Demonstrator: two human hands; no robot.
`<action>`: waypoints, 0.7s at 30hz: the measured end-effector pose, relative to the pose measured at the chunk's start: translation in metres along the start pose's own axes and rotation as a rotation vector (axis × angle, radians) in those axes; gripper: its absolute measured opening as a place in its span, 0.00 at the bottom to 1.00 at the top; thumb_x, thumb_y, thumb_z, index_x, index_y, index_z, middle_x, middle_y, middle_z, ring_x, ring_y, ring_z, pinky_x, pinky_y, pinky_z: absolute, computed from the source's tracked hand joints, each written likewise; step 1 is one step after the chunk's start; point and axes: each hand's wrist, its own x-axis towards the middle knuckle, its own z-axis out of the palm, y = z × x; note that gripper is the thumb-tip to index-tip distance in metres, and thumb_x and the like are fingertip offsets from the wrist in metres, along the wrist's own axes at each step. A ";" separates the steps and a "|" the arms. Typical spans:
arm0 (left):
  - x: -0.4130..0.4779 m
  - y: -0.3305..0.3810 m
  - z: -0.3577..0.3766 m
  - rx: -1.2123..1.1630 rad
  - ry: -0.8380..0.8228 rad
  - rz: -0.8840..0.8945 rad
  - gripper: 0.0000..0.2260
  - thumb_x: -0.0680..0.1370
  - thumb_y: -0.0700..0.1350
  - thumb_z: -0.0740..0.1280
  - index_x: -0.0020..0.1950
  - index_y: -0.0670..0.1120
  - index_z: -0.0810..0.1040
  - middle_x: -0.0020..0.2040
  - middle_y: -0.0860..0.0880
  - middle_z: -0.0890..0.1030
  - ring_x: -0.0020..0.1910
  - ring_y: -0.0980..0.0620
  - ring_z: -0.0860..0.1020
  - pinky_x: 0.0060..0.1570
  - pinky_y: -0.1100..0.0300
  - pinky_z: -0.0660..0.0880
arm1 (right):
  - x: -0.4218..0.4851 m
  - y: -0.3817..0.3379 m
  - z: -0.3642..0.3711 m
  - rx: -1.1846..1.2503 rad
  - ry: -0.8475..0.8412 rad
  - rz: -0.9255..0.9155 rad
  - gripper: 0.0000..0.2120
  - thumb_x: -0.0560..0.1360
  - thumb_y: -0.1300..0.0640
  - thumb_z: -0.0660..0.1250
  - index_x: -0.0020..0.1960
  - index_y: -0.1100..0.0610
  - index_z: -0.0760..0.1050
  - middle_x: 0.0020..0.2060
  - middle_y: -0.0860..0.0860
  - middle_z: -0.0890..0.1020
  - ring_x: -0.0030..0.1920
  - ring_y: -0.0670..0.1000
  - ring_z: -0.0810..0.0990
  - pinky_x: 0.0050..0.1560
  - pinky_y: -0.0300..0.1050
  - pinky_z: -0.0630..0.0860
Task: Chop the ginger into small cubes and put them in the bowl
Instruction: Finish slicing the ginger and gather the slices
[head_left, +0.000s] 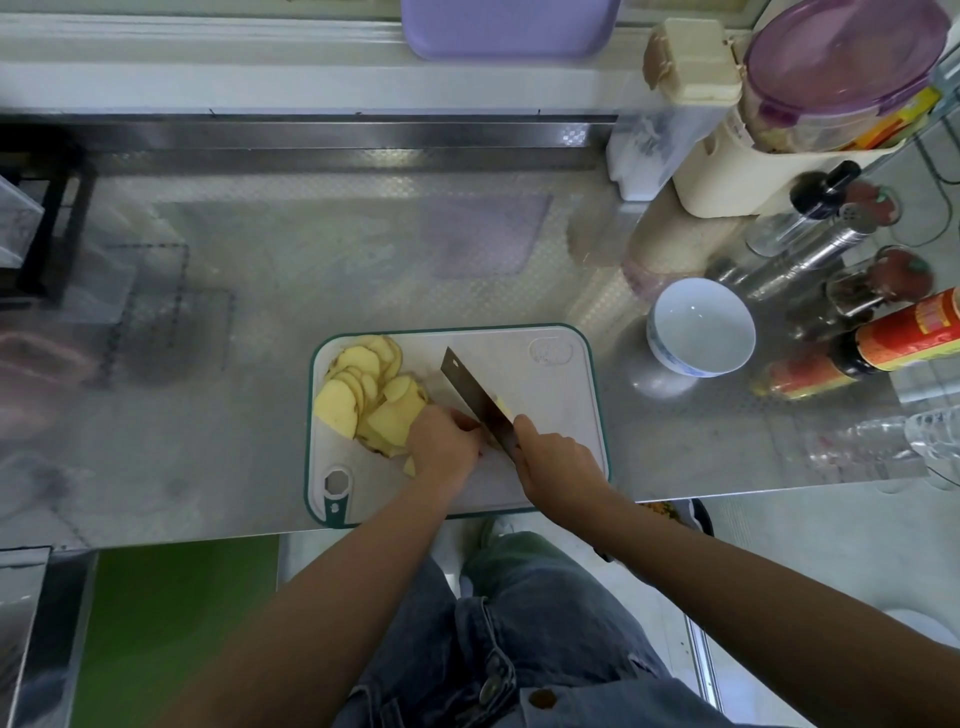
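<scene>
Several pale yellow ginger slices (363, 395) lie fanned over the left half of a white cutting board (556, 395) with a green rim. My left hand (441, 447) curls over a stack of slices at the pile's right edge, holding it down. My right hand (556, 457) grips the handle of a cleaver (470, 392), whose blade is angled down right beside my left fingers, with a bit of ginger showing at its right side. A white bowl (701, 327), nothing in it, stands on the counter to the board's upper right.
The board sits near the front edge of a steel counter (260, 291). Sauce bottles (893, 343), shakers and glass jars crowd the right side. A cream container (727, 171) with a purple-lidded tub stands at the back right. A purple tray (509, 26) leans behind.
</scene>
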 end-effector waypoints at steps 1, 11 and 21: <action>0.001 -0.001 0.000 0.016 0.001 0.010 0.09 0.74 0.43 0.69 0.36 0.44 0.85 0.33 0.46 0.83 0.32 0.53 0.78 0.29 0.63 0.68 | 0.000 0.001 -0.002 0.021 0.007 0.002 0.11 0.82 0.53 0.56 0.62 0.56 0.62 0.40 0.54 0.79 0.35 0.53 0.78 0.38 0.46 0.78; 0.011 -0.002 -0.009 0.518 -0.094 0.674 0.18 0.71 0.39 0.70 0.60 0.45 0.73 0.58 0.45 0.73 0.57 0.46 0.73 0.51 0.57 0.70 | -0.003 0.030 -0.058 0.398 0.275 0.101 0.08 0.80 0.56 0.61 0.48 0.58 0.63 0.33 0.53 0.73 0.37 0.62 0.76 0.34 0.50 0.67; 0.025 0.006 0.000 0.873 -0.133 0.892 0.14 0.76 0.43 0.63 0.62 0.46 0.72 0.60 0.47 0.71 0.59 0.48 0.69 0.54 0.56 0.71 | -0.016 0.048 -0.044 0.393 0.219 0.161 0.08 0.80 0.56 0.60 0.45 0.53 0.62 0.30 0.46 0.70 0.33 0.52 0.72 0.31 0.45 0.64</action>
